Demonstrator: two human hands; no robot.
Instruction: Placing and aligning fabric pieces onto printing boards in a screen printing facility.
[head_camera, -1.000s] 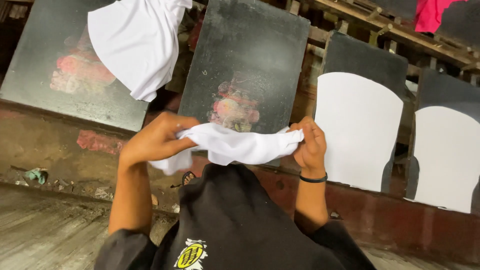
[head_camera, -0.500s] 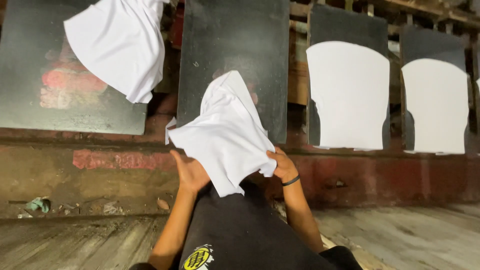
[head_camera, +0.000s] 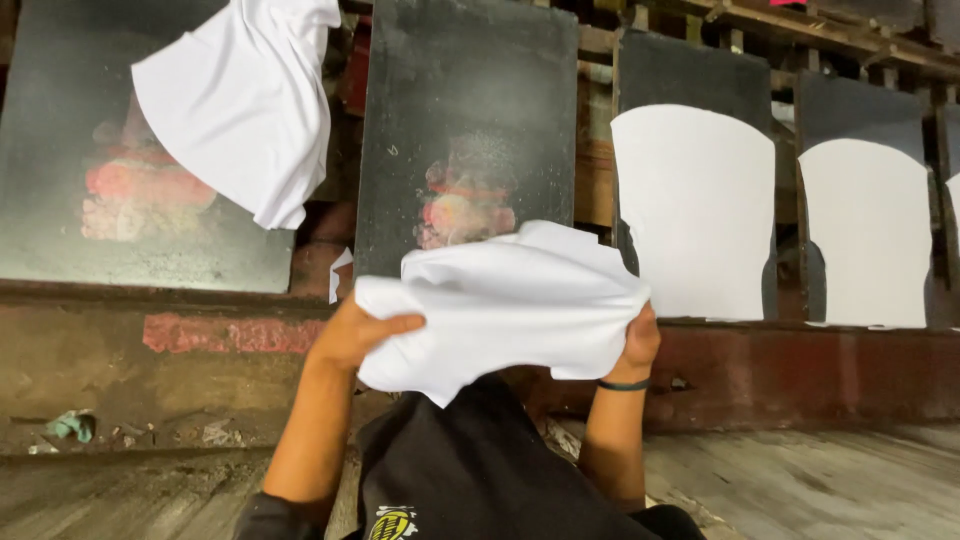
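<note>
Both my hands hold a white fabric piece (head_camera: 505, 305) spread out in front of me. My left hand (head_camera: 352, 334) grips its left edge, thumb on top. My right hand (head_camera: 636, 345), with a dark band on the wrist, grips its right edge from behind. The fabric hangs just before the lower part of a black slanted board (head_camera: 470, 110) that carries a faded red and white print stain. Black cloth (head_camera: 480, 475) drapes over my lap beneath the fabric.
Another white fabric piece (head_camera: 245, 100) hangs over the left black board (head_camera: 60, 220). To the right, two dark boards hold flat white fabric panels (head_camera: 695, 210) (head_camera: 865, 235). A worn reddish ledge (head_camera: 800, 365) runs below the boards; a wooden plank floor (head_camera: 800, 480) lies beneath.
The fabric went from bunched between my hands, to lifted upright, to spread wide and lowered now. My hands have moved apart to its side edges.
</note>
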